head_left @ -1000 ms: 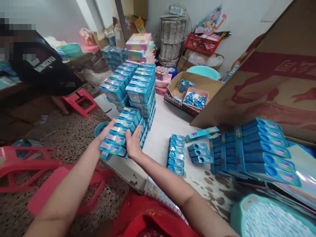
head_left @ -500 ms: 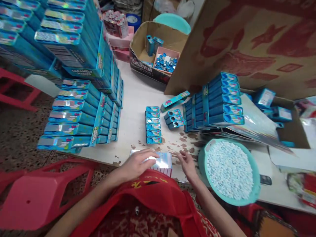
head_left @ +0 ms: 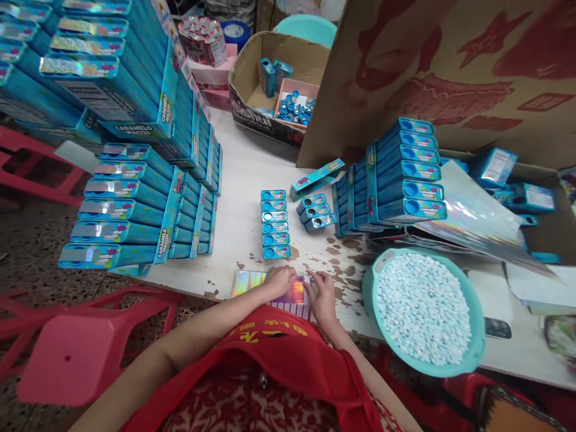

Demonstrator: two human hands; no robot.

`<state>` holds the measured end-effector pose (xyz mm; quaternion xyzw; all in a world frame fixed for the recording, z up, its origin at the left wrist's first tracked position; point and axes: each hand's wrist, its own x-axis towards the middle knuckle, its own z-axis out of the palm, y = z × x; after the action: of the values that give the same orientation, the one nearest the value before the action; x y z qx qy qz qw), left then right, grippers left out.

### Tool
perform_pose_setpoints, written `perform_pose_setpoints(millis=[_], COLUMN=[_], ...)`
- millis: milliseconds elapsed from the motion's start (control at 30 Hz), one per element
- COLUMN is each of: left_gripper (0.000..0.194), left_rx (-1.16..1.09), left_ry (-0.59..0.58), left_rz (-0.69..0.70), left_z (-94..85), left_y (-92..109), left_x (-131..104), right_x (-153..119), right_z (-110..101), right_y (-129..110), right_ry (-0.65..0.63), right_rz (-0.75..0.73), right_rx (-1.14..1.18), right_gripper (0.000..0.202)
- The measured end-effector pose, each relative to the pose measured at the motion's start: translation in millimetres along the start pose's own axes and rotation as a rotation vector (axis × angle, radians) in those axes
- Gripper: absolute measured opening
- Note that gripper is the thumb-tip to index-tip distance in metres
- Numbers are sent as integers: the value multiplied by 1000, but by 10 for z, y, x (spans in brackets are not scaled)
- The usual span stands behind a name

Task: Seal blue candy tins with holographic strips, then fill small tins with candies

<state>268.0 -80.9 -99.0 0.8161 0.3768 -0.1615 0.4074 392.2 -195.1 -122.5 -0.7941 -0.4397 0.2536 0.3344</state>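
A shiny holographic sheet (head_left: 242, 282) lies at the table's front edge, against the red apron. My left hand (head_left: 279, 284) rests on its right part with the fingers curled down at the surface. At the sheet's right end my right hand (head_left: 321, 295) has thumb and fingertips pinched on the edge, close beside the left fingers. Whether a single strip is lifted between them is too small to tell. Just beyond the sheet stands a row of blue tins (head_left: 275, 228), one with a bright silvery spot on top. Three blue tins with dark round holes (head_left: 316, 212) are right of it.
Stacked blue packs (head_left: 126, 210) fill the left side; more stacked tins (head_left: 396, 180) stand at right. A turquoise basin (head_left: 479, 336) holds small pale candies. Behind are a cardboard box (head_left: 243, 78) with blue caps and a tall cardboard panel (head_left: 405, 72). A red stool (head_left: 67, 360) stands left.
My right hand has moved left from the bare table onto the sheet's right end. My left hand has shifted right along the sheet, its fingers now curled. The view has shifted slightly.
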Motion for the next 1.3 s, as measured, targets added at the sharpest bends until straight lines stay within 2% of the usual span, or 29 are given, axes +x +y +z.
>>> perform_pose_setpoints(millis=[100,200,367,467,533,633,733,800,867,933,1067,1167,1300], left_gripper=[33,33,31,32,31,32,38,41,39,34,26,19,12], left_rx=[-41,-60,-75,-90,-104,-161,-539,-848,-1015,-1090,-1028,-912,-726], left_ry=[9,5,-1,12,17,38,91,46,-39,-57,110,205,299], left_rz=[-26,-51,-67,-66,-62,-25,146,227,185,94,-27,-87,-55], left_z=[-10,-31,-36,15,44,42,-1,-26,-43,-70,-229,-430,-643], left_y=[-7,5,19,-9,-34,-41,8,51,68,36,-173,-366,-546], left_x=[28,30,33,59,69,33,-80,-177,-274,-367,-545,-623,-562], right_x=[-46,-93,-121,-93,-65,-6,75,131,177,213,280,356,490], right_z=[-23,-52,-120,-235,-366,-595,-753,-776,-720,-589,-182,118,403], right_y=[-61,-85,-109,-206,-320,-530,-709,-779,-811,-825,-879,-931,-926], right_ry=[-21,-84,-128,-205,-251,-219,-184,-191,-177,-149,-106,-23,34], right_rz=[-246,-395,-477,-499,-480,-340,-168,-84,-8,81,201,184,144], right_rx=[-365,-552,-586,-524,-432,-212,-31,55,132,222,367,351,296], right_gripper=[26,30,18,23,25,22,22,24,25,27,29,29,27])
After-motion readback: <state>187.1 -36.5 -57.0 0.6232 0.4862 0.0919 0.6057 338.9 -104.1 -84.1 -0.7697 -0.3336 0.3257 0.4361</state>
